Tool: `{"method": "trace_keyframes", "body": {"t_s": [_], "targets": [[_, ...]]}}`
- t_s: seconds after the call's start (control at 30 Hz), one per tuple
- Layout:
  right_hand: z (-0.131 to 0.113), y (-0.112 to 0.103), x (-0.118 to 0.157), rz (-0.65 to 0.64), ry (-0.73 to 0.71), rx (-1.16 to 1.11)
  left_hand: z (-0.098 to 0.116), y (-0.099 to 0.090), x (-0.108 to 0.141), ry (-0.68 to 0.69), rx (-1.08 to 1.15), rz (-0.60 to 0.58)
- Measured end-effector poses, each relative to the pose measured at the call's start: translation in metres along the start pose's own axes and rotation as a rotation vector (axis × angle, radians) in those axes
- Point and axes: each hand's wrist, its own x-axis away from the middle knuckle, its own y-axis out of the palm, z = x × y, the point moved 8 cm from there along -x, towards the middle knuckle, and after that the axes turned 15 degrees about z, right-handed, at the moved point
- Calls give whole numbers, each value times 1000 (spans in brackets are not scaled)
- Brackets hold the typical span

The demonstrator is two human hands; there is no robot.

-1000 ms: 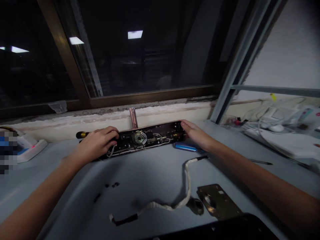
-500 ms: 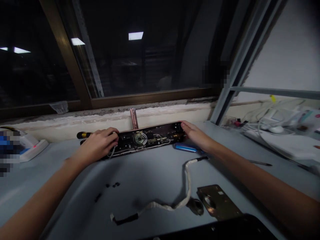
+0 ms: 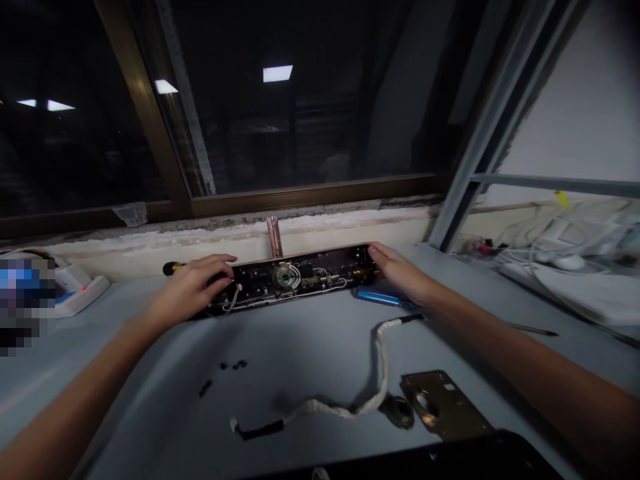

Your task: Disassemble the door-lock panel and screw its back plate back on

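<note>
A long black panel (image 3: 263, 292), its open inside towards me, stands tilted on its long edge near the wall. A round part, brass-coloured pieces and white wires show in it; it looks like a door lock housing. My left hand (image 3: 203, 283) is closed over its left end, fingertips beside a loose grey wire with a small plug (image 3: 233, 297). My right hand (image 3: 393, 270) grips the right end, thumb and fingers at the upper corner. A blue tool handle (image 3: 380, 297) lies just below that hand. Behind the panel a copper-coloured cylinder (image 3: 275, 238) stands upright.
Nearer me lie a white-wrapped cable (image 3: 384, 363), a brass-coloured plate (image 3: 450, 407), a round metal part (image 3: 400, 412) and several small black screws (image 3: 235, 365). A black panel edge (image 3: 450, 460) fills the bottom. Power strip (image 3: 83, 299) left, tangled white cables (image 3: 545, 247) right.
My left hand's fingers have shifted slightly, baring more of the grey wire and plug. The whole view has moved a little; the right hand keeps its grip.
</note>
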Motion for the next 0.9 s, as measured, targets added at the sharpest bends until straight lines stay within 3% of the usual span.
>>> {"method": "trace_keyframes", "body": {"t_s": [0.1,0.2,0.4,0.67,0.9], "targets": [[1,0,1,-8,8,2,-14,-22,13,-34,-20,70],[3,1,1,-15,13,2,-20,-30,31,47,-84,86],[6,2,1,-16,29,-8,-24,-22,56,159,-246,109],[8,0,0,-7,49,-21,-11,-8,57,247,-465,141],[8,0,-1,0,51,-30,-2,-16,56,257,-471,242]]}}
